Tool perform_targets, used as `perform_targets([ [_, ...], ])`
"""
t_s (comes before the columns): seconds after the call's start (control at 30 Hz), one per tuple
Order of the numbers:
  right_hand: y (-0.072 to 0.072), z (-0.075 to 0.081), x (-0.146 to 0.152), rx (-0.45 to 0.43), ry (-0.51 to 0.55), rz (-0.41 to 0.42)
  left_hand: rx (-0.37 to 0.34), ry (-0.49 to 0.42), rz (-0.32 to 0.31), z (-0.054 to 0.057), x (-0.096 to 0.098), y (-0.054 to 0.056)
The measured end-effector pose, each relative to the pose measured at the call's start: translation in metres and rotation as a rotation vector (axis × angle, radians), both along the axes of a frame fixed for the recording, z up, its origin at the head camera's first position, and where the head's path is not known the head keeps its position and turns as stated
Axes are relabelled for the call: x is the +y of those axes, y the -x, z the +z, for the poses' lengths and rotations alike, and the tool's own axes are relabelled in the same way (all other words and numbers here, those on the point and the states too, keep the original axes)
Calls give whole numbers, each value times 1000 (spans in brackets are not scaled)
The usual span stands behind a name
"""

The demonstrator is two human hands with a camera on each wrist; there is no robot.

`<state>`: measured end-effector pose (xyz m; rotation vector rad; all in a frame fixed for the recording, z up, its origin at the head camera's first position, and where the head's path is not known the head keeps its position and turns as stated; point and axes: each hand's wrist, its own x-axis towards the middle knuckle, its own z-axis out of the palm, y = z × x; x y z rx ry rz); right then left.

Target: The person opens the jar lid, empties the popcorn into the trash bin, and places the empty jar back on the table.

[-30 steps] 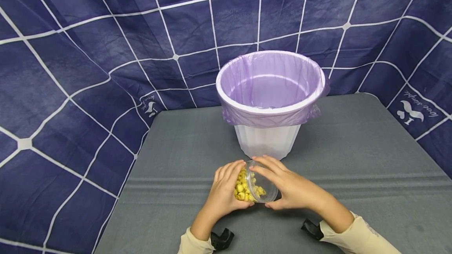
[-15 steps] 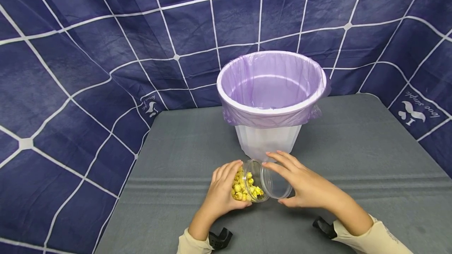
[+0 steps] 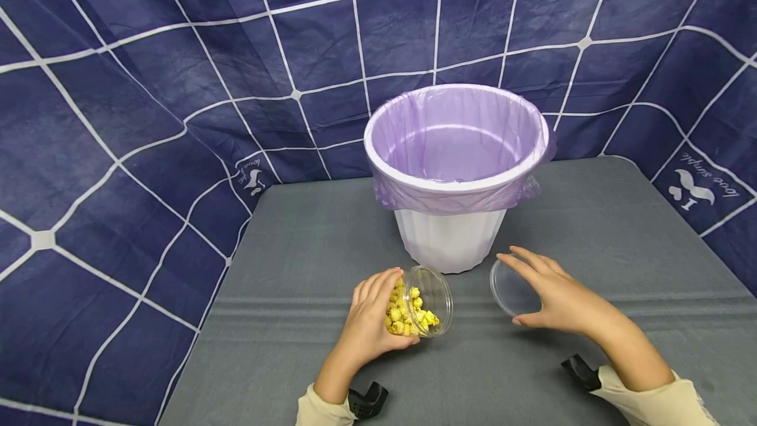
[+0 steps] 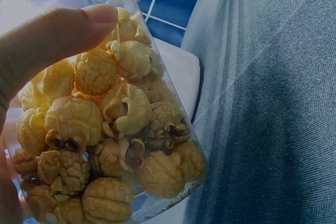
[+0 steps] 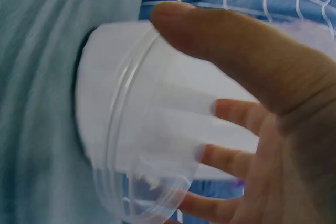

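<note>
My left hand point(image 3: 369, 321) grips a clear plastic jar point(image 3: 442, 301), tilted on its side with its uncovered mouth facing right. Yellow popcorn point(image 3: 408, 314) fills its lower part; in the left wrist view the thumb presses across the jar wall over the popcorn point(image 4: 100, 129). Off to the right, my right hand point(image 3: 562, 298) pinches a round clear lid point(image 3: 513, 288) by its edge between thumb and fingers. The right wrist view shows the lid point(image 5: 121, 108) from close by, the thumb over one side and fingertips at the other. A gap separates lid from jar.
A white bin point(image 3: 449, 238) lined with a purple bag point(image 3: 461, 199) stands on the grey cloth surface point(image 3: 307, 235) just beyond both hands. Blue curtains with white lines point(image 3: 236, 71) close off the back and sides.
The lid has come off the jar and moved away to the right in my right hand. My left hand holds the jar in nearly the same place, and its mouth is now uncovered.
</note>
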<state>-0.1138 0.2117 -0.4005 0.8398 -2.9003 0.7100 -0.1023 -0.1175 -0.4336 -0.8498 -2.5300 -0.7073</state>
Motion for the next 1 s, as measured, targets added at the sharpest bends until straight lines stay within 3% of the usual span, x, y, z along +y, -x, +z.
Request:
perform_targets([
  [0.4,-2,-36,18,-160,-104,-133,5,-6,7,-1,-1,0],
  [0.63,-6,-53,17,-180,-126,-149,-1,0,13,-1,-1,0],
  [0.83,-6,-56,19,-178,-105,-146,-1,4,16,-1,-2,0],
  [0.93,-2,-49,22,-164,-68,-130,-4,3,16,-2,-2,0],
  [1.0,3,-39,25,-100,-34,-108,-5,0,14,-2,-2,0],
])
